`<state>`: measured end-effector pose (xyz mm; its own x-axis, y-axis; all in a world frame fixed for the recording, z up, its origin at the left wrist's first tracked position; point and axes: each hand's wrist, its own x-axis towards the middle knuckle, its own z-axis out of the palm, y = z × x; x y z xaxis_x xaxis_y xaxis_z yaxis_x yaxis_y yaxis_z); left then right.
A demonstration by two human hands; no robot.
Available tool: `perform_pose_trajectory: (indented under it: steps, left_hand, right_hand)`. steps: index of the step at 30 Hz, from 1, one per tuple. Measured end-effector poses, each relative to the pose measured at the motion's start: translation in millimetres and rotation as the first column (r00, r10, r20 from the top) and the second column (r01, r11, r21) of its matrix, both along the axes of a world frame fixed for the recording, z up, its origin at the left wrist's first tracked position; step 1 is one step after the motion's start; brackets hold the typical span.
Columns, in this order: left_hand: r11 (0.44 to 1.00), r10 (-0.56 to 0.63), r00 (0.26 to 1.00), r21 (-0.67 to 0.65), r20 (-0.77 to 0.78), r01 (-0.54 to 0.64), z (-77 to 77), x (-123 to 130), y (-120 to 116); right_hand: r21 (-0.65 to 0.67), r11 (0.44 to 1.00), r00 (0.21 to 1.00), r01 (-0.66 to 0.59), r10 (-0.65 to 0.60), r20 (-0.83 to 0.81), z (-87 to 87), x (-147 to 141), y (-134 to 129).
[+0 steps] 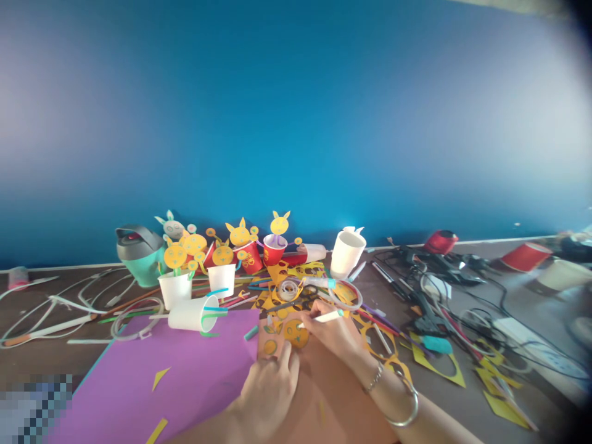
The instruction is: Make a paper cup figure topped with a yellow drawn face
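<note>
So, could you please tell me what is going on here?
Someone's right hand holds a white pen with its tip at a yellow disc that bears a drawn face. The left hand has its fingers at the disc's near edge. Beyond, several eared paper figures stick up from cups, while one white cup lies on its side.

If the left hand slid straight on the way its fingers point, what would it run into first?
Most likely the round yellow paper piece: the left hand's fingertips already look right at its near edge, though exact contact is hard to tell.
</note>
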<state>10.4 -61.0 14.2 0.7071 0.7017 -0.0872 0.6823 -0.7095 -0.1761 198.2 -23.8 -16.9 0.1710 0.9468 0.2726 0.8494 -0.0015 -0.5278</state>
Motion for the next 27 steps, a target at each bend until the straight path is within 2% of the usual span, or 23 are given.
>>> perform_pose_trajectory:
  steps: [7,17,27]
  left_hand:
    - [1.0,0.009,1.0,0.023,0.019,-0.01,-2.9,-1,0]
    - [1.0,0.017,1.0,0.008,0.019,-0.017,3.7,0,-2]
    - [0.999,0.0,1.0,0.046,0.02,-0.001,-0.9,-1,-1]
  right_hand:
    - [-0.022,1.0,1.0,0.016,-0.016,0.002,-7.0,1,2]
    - [-0.101,0.993,0.998,0.066,-0.065,0.006,12.1,-1,-4]
    - [-0.055,0.997,0.996,0.06,-0.056,0.065,1.0,2,-2]
